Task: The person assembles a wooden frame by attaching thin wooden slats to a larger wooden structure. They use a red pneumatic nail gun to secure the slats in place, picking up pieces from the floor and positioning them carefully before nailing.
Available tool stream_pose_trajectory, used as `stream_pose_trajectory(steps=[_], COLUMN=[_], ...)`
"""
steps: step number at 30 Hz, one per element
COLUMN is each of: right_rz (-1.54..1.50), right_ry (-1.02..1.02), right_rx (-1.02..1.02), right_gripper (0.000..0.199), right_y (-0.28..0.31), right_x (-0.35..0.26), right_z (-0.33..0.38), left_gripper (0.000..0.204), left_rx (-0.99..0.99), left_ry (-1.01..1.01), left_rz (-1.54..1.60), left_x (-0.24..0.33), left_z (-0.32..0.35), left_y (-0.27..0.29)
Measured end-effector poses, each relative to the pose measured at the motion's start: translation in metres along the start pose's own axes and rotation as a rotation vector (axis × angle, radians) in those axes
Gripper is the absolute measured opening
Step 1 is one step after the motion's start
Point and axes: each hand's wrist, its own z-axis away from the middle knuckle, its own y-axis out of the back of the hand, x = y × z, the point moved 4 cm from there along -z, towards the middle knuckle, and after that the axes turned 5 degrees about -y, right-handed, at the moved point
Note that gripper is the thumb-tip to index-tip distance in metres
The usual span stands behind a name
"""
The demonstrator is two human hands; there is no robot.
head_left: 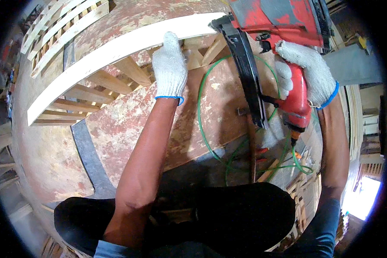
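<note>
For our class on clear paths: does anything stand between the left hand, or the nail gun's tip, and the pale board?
Nothing visible does: the left hand lies on the pale board, and the nail gun's tip appears at its right end; contact is unclear.

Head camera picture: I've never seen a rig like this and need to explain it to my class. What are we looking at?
There's no robot: a person wears the camera on their head, looking down, and its wide lens bends straight edges. Both hands wear white gloves. The right hand holds a red nail gun; the left hand rests on a pale board with wooden slats beside it. A green hose loops over the patchy surface.
</note>
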Motion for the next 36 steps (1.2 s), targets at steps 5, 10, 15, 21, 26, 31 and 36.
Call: stream_pose_trajectory(steps=[5, 10, 15, 21, 26, 31, 36], right_rz=[0.052, 0.104, 0.104, 0.170, 0.210, 0.282, 0.242], right_ry=[-0.101, -0.120, -0.099, -0.092, -0.163, -0.114, -0.098], right_rx=[-0.012, -0.016, 0.034, 0.008, 0.018, 0.003, -0.001], right_gripper=[0.023, 0.021, 0.030, 0.029, 0.026, 0.036, 0.031], right_y=[-0.006, -0.018, -0.027, -0.028, -0.024, -0.025, -0.021], right_x=[-0.016, -0.024, -0.028, -0.032, -0.041, -0.056, -0.053], right_z=[0.012, 0.015, 0.014, 0.006, 0.001, -0.003, -0.005], left_gripper=[0.073, 0.071, 0.058, 0.039, 0.027, 0.031, 0.037], left_rx=[-0.001, 0.012, -0.068, -0.126, -0.139, -0.105, -0.018], left_ry=[-0.053, -0.147, -0.051, -0.195, -0.359, -0.334, -0.541], left_rz=[-0.036, -0.045, -0.069, -0.306, -0.507, -0.343, -0.534], left_x=[-0.005, -0.001, -0.002, 0.004, 0.012, 0.015, 0.020], left_z=[-0.002, -0.002, 0.000, 0.003, 0.006, 0.006, 0.006], left_y=[-0.001, -0.001, -0.002, 0.000, 0.001, 0.002, 0.004])
